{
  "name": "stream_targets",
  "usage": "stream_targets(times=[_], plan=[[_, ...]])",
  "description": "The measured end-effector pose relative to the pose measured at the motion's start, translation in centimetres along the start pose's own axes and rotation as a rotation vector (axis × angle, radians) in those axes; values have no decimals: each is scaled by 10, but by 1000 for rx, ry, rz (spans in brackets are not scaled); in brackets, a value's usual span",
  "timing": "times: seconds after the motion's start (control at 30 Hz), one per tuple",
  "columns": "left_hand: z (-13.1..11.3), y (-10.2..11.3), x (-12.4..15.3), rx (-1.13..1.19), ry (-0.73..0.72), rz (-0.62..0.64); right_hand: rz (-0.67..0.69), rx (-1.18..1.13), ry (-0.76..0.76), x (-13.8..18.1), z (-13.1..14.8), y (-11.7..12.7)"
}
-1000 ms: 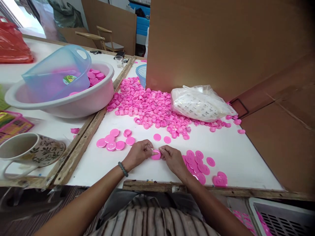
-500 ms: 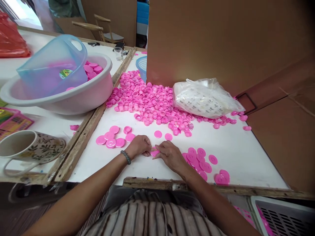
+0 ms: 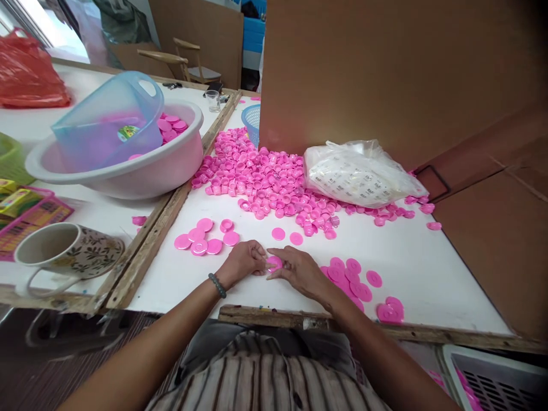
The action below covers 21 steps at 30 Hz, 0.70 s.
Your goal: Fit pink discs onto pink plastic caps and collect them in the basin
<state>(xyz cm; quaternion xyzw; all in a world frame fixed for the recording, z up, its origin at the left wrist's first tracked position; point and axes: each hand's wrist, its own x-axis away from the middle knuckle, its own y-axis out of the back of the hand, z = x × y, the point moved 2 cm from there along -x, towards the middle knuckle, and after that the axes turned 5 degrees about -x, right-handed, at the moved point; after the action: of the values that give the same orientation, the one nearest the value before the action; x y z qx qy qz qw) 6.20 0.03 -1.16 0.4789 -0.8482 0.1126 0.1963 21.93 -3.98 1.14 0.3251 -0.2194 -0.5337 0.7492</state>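
Observation:
A round pink plastic disc [image 3: 274,262] is between my two hands, just above the white tabletop near its front edge. My left hand [image 3: 245,264], with a beaded bracelet at the wrist, has its fingers pinched at the disc's left side. From the right, the thumb and forefinger of my right hand [image 3: 303,273] reach around the disc's rim. Beyond my hands lie two loose pink discs [image 3: 278,234]. A group of discs [image 3: 199,246] lies to the left with a small pink cup [image 3: 226,225]. More overlapping discs [image 3: 351,274] spread beside my right forearm.
Behind is a heap of small pink cups [image 3: 257,171] with a plastic bag [image 3: 362,174] on it, against a cardboard wall [image 3: 385,74]. Left of a wooden strip [image 3: 149,242] stand a large basin [image 3: 171,160] and a flowered mug [image 3: 92,251]. A crate [image 3: 492,357] sits low right.
The view has shifted slightly, moving the scene rightward. My right thumb and forefinger have spread wider around the disc, which shows more of its face now.

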Motion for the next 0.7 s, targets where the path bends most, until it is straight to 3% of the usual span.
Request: stream_targets(times=[0.13,0.4,0.6,0.7], plan=[[-4,-1,-2,24,109,-16,147,36,41,-5,-1,3],[-5,-2,-6,-22,167,-5,115,247,8,-6,5,0],[-5,-9,2,-47,-19,-21,12,82,-2,6,0,-3],[-16,4,12,-167,-159,-88,-178,40,-17,5,-7,10]])
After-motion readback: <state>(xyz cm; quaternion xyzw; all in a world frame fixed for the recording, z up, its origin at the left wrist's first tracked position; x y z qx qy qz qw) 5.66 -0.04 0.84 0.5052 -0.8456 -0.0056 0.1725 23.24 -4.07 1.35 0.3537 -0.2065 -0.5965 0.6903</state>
